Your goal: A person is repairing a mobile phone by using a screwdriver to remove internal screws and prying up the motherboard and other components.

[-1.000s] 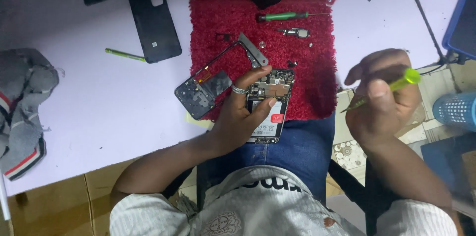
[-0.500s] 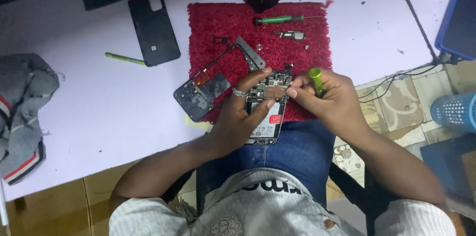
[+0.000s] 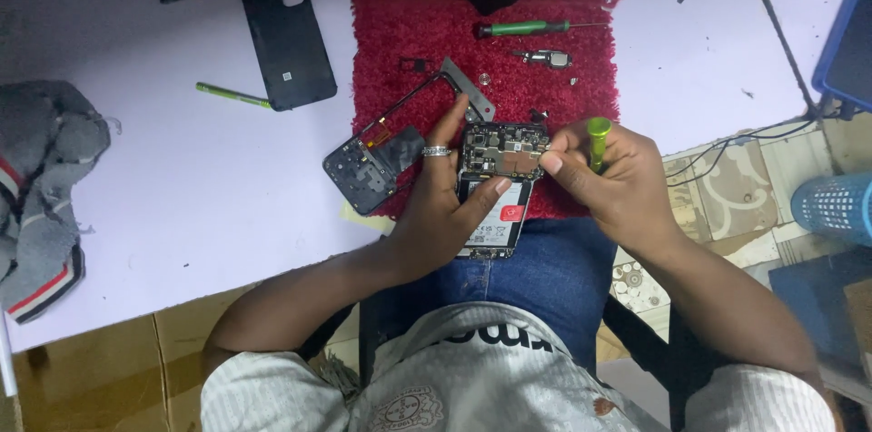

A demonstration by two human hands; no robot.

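Phone repair bench in a small workshop

An opened phone (image 3: 495,187), its black back cover (image 3: 289,39), a green screwdriver (image 3: 522,29) and loose screws lie on a red mat (image 3: 400,41) across a white worktable (image 3: 163,187).

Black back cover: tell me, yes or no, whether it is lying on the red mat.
No, the black back cover lies on the pale table, left of the red mat.

Opened phone (image 3: 495,187) in hands (red mat (image 3: 409,41) beneath)
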